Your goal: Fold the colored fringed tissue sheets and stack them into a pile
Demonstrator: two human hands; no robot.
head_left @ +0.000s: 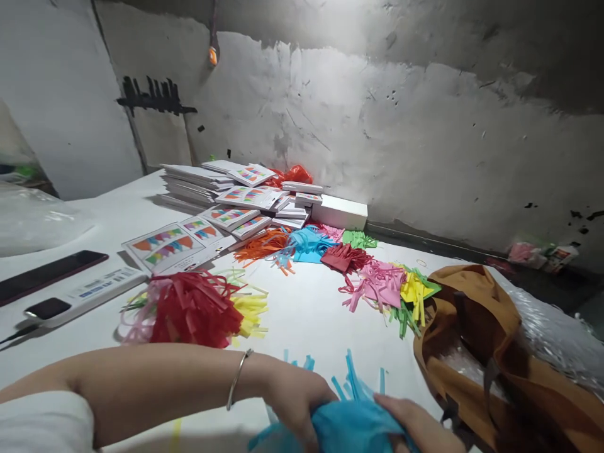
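Near the bottom edge, a blue fringed paper tassel [353, 425] is bunched between my two hands, its cut strips pointing away from me. My left hand [299, 393], with a silver bangle at the wrist, grips its left side. On its right side, my right hand [418, 421] has thumb and fingers closed round the paper; the lower part of this hand is cut off by the frame. Beyond my left forearm lies a pile of red fringed paper [195, 308], with pink to its left and yellow strips [252, 311] to its right.
Fringed bundles in orange [264, 244], blue [311, 244], dark red [346, 257], pink [377, 283] and yellow [415, 292] arc across the white table. Behind are stacked printed packets [198, 185] and a white box [340, 212]. A brown bag [476, 296] stands right; a phone [51, 274] lies left.
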